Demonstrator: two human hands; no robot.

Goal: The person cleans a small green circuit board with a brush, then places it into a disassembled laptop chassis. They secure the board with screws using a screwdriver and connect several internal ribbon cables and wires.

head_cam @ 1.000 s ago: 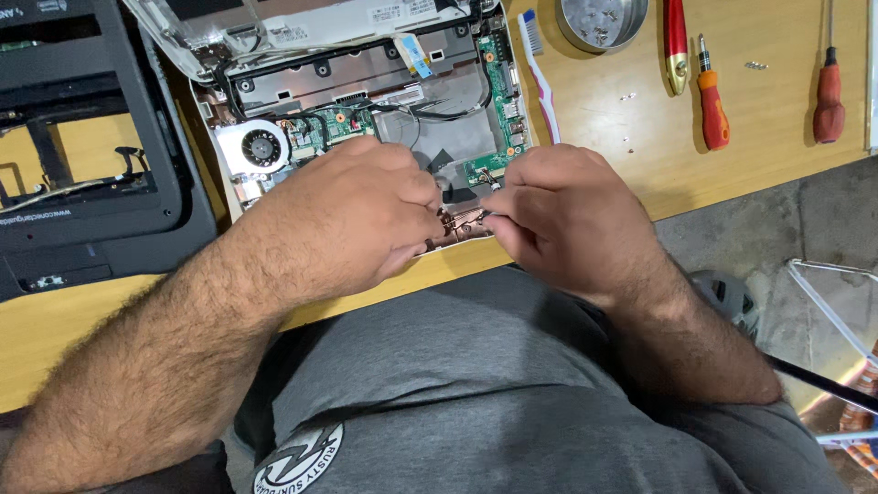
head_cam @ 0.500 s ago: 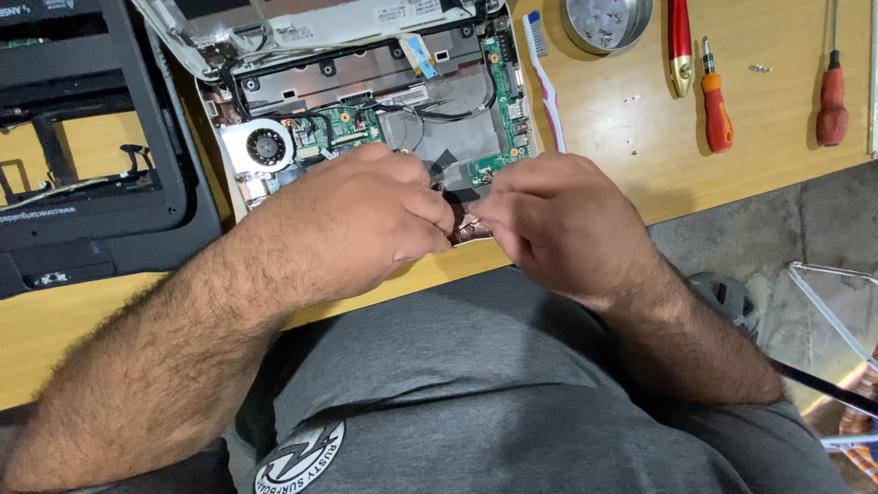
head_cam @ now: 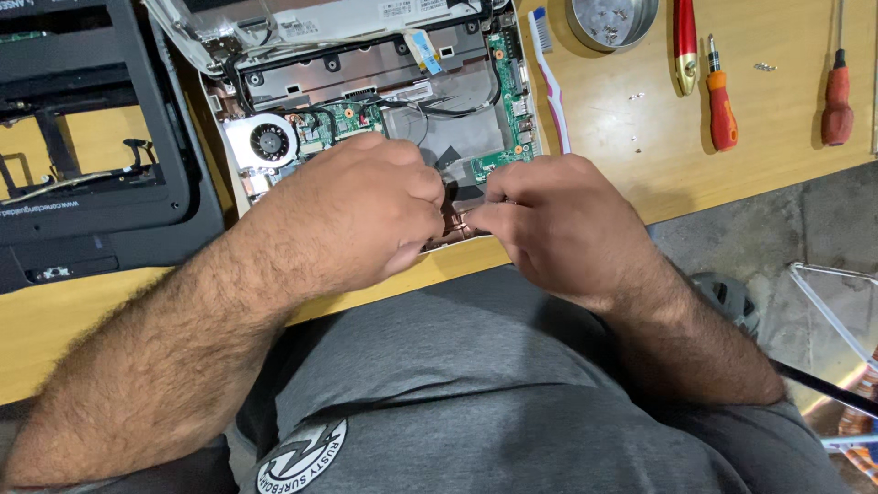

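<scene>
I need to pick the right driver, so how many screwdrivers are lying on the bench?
3, all at the bench's far right: a red-handled screwdriver beside the round tin, an orange-handled screwdriver next to it, and a dark red-handled screwdriver near the edge. Others may lie out of frame.

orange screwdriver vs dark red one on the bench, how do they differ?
The orange screwdriver has a bright orange handle; the dark red screwdriver has a deeper red-brown one. The orange one has a short, dark shaft; the dark red one has a long, thin shaft reaching to the frame top. The orange one lies nearer the opened laptop. Both lie flat on the wooden bench, untouched, shafts pointing away from the person.
</scene>
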